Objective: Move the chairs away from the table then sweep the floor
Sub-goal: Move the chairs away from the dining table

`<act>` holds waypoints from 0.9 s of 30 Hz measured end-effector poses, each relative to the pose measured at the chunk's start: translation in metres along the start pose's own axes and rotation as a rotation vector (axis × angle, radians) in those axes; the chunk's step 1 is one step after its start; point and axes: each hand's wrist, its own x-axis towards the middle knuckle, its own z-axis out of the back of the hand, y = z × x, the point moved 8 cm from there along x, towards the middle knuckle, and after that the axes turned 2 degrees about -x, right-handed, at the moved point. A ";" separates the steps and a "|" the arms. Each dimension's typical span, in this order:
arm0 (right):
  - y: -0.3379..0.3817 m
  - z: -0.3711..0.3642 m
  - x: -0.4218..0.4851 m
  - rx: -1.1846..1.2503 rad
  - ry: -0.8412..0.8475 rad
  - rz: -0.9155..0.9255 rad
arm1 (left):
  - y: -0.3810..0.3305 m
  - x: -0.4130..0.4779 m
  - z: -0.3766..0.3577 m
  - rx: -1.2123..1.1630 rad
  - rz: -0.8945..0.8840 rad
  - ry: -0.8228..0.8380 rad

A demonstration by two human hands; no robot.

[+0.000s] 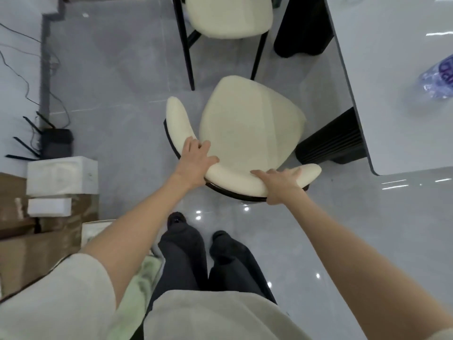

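Cream upholstery covers the chair [250,123], which stands on the grey floor [110,82] just beside the near corner of the white table [392,94], its curved backrest turned toward the person; both arms reach forward and down, bare to the elbow; the left hand [197,160] clasps the backrest's left part, fingers over the top and thumb hooked along its inner edge; the right hand [282,185] holds the right part, palm on the outer face, fingers laid along the rim, thumb over the top; a second chair [228,15] stands beyond; a plastic bottle [438,77] on the table bears a purple label, its letters too blurred to read.
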 end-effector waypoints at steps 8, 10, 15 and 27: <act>0.044 -0.046 -0.036 0.017 -0.235 0.218 | -0.024 -0.085 -0.032 -0.149 0.127 0.026; 0.063 -0.067 -0.051 0.006 -0.233 0.253 | -0.033 -0.117 -0.050 -0.111 0.148 0.073; 0.106 -0.122 -0.090 -0.128 -0.223 0.288 | -0.059 -0.188 -0.091 -0.109 0.233 0.161; 0.175 -0.312 -0.238 -0.290 -0.197 0.295 | -0.194 -0.406 -0.185 0.033 0.292 0.306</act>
